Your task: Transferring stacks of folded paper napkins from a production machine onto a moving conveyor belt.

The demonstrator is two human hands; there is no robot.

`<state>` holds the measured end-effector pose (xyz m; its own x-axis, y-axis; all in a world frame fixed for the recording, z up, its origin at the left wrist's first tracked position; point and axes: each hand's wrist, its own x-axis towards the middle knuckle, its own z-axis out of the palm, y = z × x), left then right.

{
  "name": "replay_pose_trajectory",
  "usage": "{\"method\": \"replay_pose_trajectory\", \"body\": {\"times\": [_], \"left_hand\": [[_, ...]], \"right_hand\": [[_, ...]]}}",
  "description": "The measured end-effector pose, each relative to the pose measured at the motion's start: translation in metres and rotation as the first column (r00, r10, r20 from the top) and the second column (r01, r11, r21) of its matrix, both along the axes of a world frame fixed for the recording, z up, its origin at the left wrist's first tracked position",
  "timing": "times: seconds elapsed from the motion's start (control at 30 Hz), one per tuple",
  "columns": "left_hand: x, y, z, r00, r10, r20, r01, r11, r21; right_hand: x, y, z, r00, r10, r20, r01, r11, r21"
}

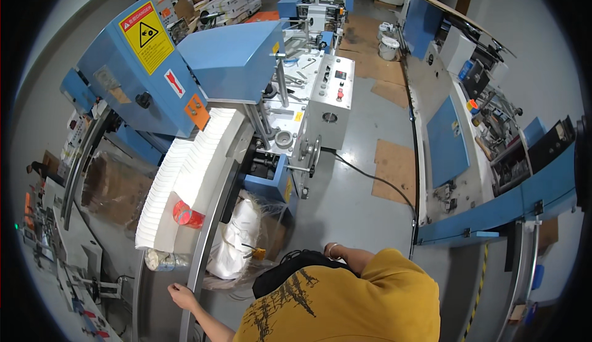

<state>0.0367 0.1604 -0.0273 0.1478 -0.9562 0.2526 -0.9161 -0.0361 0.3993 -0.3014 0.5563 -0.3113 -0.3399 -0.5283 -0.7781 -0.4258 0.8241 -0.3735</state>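
My left hand [181, 296] is at the near end of a metal chute, beside its right rail [206, 252]. Its fingers look loosely bent and apart, with nothing seen in them. Farther up the chute runs a long row of folded white paper sheets [188, 169], standing packed together. A red cylindrical object [188, 215] lies against the right side of this row. At the row's near end sits a clear bottle-like object [165, 260] with pale contents. My right hand [330, 249] is beside my waist, a bracelet at its wrist; the fingers are mostly hidden.
A blue machine housing [234, 55] stands over the row's far end. Right of it is a grey control box [333, 98]. White plastic sacking [237, 237] hangs beside the chute. A black cable [370, 175] crosses the floor toward another blue machine [449, 145] at the right.
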Motion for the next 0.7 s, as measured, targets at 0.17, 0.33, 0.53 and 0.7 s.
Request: {"method": "replay_pose_trajectory", "body": {"times": [0.17, 0.33, 0.53, 0.7], "left_hand": [[-0.003, 0.002, 0.003, 1.0, -0.005, -0.013, 0.005, 1.0, 0.01], [0.004, 0.009, 0.003, 1.0, -0.004, -0.026, 0.004, 1.0, 0.0], [0.006, 0.021, 0.01, 0.995, -0.017, -0.1, 0.019, 1.0, 0.016], [-0.012, 0.016, 0.018, 0.993, 0.017, -0.116, -0.013, 0.999, 0.03]], "right_hand": [[0.006, 0.001, -0.018, 0.999, 0.033, -0.011, -0.033, 0.999, 0.004], [0.011, -0.009, -0.026, 0.996, 0.093, 0.001, -0.093, 0.995, 0.025], [-0.001, 0.013, -0.093, 0.832, 0.538, 0.134, -0.524, 0.842, -0.127], [-0.054, 0.018, -0.036, 0.843, 0.343, 0.413, -0.387, 0.922, 0.023]]}}
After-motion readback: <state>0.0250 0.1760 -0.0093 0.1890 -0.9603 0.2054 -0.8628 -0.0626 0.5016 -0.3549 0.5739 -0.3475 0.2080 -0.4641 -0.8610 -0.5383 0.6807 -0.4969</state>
